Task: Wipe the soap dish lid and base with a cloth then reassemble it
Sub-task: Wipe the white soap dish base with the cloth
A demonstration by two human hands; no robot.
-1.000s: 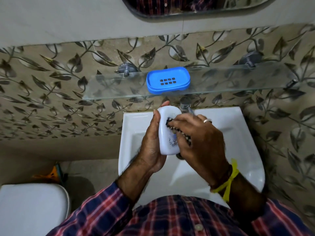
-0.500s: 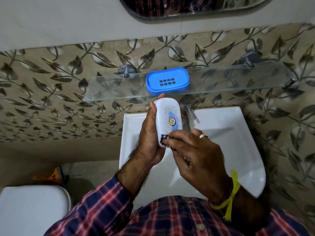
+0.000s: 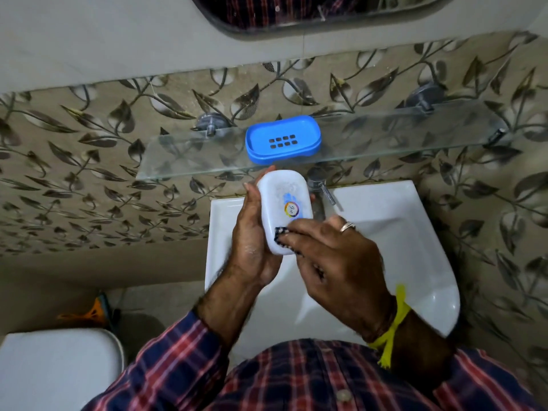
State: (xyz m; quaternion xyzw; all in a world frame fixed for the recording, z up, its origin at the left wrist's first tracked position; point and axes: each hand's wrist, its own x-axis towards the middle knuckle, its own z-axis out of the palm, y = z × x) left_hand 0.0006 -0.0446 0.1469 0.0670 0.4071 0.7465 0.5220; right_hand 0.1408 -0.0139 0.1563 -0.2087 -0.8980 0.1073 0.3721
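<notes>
The white soap dish lid (image 3: pixel 283 210) is held upright above the sink (image 3: pixel 394 232), gripped along its edge by the left hand (image 3: pixel 252 241), fingers curled behind it; the right hand (image 3: pixel 332 256) presses a dark checked cloth (image 3: pixel 281 232) against the lid's lower face, fingers clamped on the cloth. Wipe with firm, overlapping strokes — cover the whole face, rim and corners; rotate the lid as required. The blue base (image 3: pixel 283 139) rests on the glass shelf (image 3: pixel 415 129), apparently not yet wiped.
</notes>
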